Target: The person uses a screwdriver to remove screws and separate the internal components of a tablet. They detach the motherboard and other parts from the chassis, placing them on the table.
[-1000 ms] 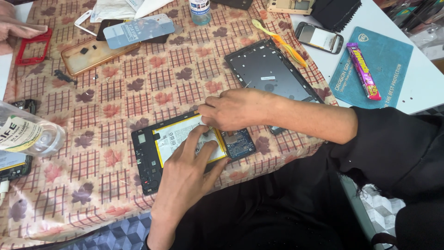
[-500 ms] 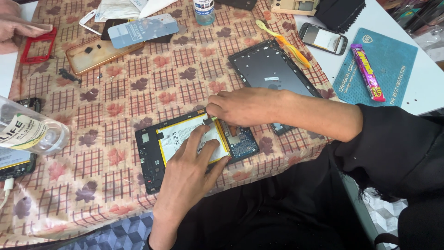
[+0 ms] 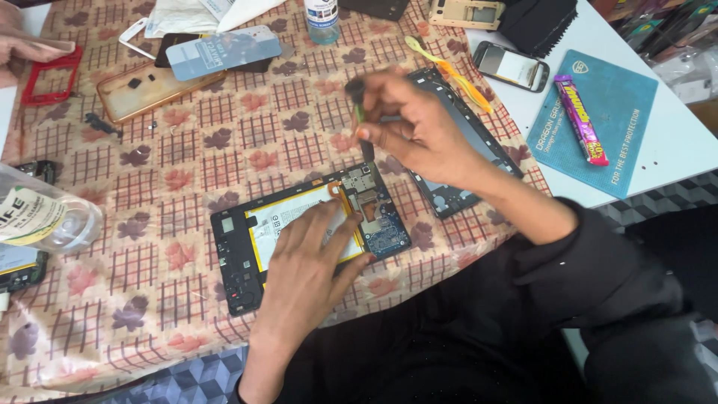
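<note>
Opened tablet [image 3: 299,243] lay mid-cloth, long axis running left-low to right-high, circuit-board end toward my right hand [image 3: 419,127]. My left hand [image 3: 310,273] lay flat, fingers spread, on the battery, while the right pinched a small screwdriver [image 3: 361,120] upright just above the board's top corner, so it was nearer. Back cover [image 3: 456,150] crowded the right; open cloth lay left, with the table edge near below.

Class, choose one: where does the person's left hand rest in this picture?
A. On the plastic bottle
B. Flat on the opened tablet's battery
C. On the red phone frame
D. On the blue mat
B: the left hand lies flat on the white battery of the opened tablet, while the right hand holds a small screwdriver above it.
</note>
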